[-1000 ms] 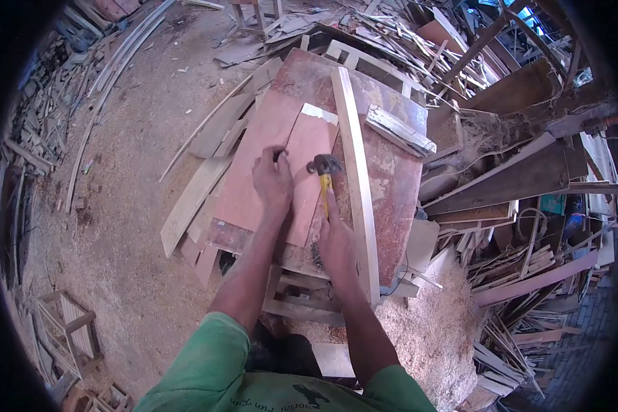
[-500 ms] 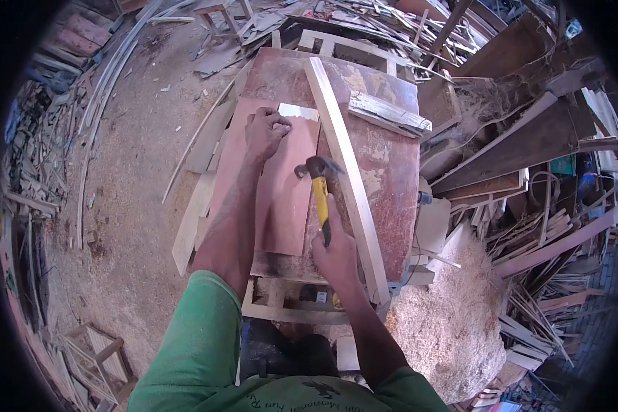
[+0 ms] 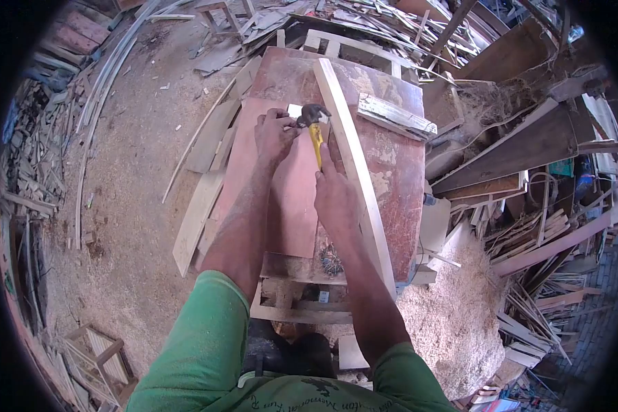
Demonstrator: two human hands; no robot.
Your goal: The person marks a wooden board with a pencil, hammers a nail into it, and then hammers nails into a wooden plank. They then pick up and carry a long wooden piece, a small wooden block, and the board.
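From my feed, the right hand (image 3: 335, 193) is clenched around the grip end of a yellow-handled steel hammer (image 3: 316, 134). The hammer's long axis runs almost straight away from me, the dark head at the far end and the handle pointing back towards the wrist. The head sits just beside the fingertips of the left hand (image 3: 276, 134), slightly to their right and touching or nearly so; I cannot tell which. That left hand is bunched into a pinch at the far edge of a thin reddish plywood sheet (image 3: 285, 199). Whatever it pinches is too small for me to make out. Of the two, the left hand lies nearer the hammer head, while the right sits back along the handle. The sheet lies flat on the worn red-brown worktop (image 3: 395, 172), alongside a long pale wooden batten (image 3: 353, 165) that runs just right of the hammer, roughly parallel to it.
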